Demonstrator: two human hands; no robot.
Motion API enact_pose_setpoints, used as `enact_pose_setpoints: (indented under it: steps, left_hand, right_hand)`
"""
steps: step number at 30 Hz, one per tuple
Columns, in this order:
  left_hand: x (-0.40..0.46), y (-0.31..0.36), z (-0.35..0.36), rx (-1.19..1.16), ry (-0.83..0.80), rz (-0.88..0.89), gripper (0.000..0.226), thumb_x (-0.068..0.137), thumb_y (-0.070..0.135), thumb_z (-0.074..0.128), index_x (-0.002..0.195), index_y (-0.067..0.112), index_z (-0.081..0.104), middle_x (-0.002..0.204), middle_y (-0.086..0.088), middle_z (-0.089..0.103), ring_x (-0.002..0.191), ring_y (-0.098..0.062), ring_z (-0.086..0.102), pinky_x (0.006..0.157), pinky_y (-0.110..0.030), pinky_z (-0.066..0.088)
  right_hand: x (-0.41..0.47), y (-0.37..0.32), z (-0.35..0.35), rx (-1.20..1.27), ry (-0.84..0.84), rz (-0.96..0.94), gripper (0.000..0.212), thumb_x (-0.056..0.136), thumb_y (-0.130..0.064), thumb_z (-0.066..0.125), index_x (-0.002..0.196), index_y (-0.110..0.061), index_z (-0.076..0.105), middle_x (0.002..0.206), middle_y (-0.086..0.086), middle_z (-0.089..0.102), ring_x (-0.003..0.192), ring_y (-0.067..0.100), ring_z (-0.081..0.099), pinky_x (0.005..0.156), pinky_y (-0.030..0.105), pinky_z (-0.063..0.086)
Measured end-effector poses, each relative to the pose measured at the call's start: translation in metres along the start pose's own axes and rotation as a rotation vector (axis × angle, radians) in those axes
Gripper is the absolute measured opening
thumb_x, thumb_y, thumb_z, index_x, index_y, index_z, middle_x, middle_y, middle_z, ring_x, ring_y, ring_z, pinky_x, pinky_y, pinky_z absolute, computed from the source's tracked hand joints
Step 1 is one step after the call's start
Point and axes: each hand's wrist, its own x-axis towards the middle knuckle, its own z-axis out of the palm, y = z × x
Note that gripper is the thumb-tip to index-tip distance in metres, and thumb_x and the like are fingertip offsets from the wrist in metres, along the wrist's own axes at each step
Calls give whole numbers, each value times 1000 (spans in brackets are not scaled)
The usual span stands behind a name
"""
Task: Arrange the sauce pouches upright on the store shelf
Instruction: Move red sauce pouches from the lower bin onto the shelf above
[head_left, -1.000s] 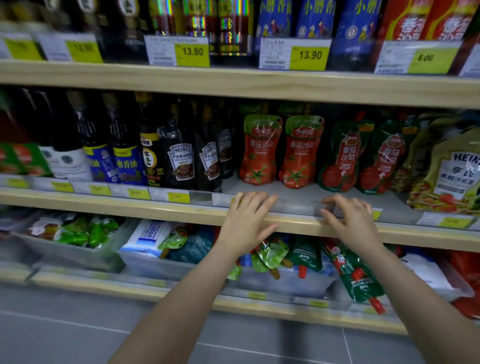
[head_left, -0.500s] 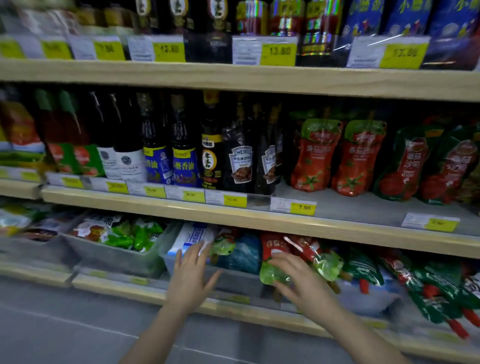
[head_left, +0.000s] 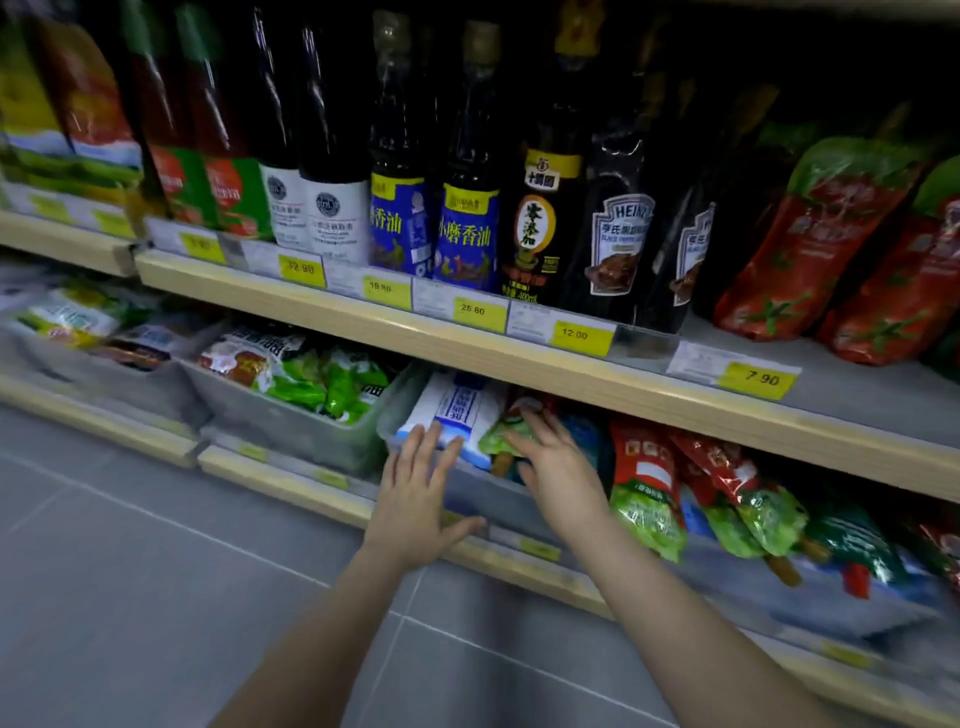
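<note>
While both hands reach toward the lower shelf (head_left: 519, 564), nothing is held yet: the left hand (head_left: 415, 499) is spread flat, fingers straight, its fingertips at the edge of a white-and-blue packet (head_left: 457, 410); the right hand (head_left: 558, 467) is open with relaxed fingers, which touch or hover just over a green-topped pouch (head_left: 506, 436) lying in the clear bin (head_left: 483, 499) (contact unclear, frame blurred). More sauce pouches (head_left: 647, 493) lie slumped on their sides in the bins to the right, red bodies with green ends. On the middle shelf (head_left: 519, 358) two red tomato pouches (head_left: 810, 239) already stand upright beside the dark bottles (head_left: 618, 228). Judged step: reach-and-select, before any grasp. Next move likely calls for closing the right fingers round one slumped pouch, lifting it clear of its neighbours, then setting it base-down so it stands. Risk: soft pouches may sag or tip.
</note>
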Motion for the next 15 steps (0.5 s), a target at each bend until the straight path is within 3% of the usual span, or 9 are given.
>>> enact_pose_setpoints:
  steps: [6,11,15]
  left_hand:
    - [2,0,4,56,-99,-62,103,69,78,44,149,25,5,157,-4,-10,142,-23,-18,115,-50,11]
    - [2,1,-5,41,-201,-78,110,67,82,45,146,29,-9,154,-2,-24,137,-21,-30,116,-49,6]
    - [9,13,-34,-43,-421,-148,115,67,74,58,146,32,-14,152,-1,-31,138,-22,-30,111,-59,0]
  right_hand:
    - [-4,4,-1,90,74,-20,35,91,-12,53,124,-21,58,148,5,37,140,23,25,115,34,20]
    - [-29,-3,-26,198,151,-112,31,88,-8,58,118,-14,62,139,7,47,134,21,37,112,24,20]
    - [-54,-10,-67,419,235,-104,29,84,-3,61,111,-13,66,124,0,59,120,6,47,105,11,28]
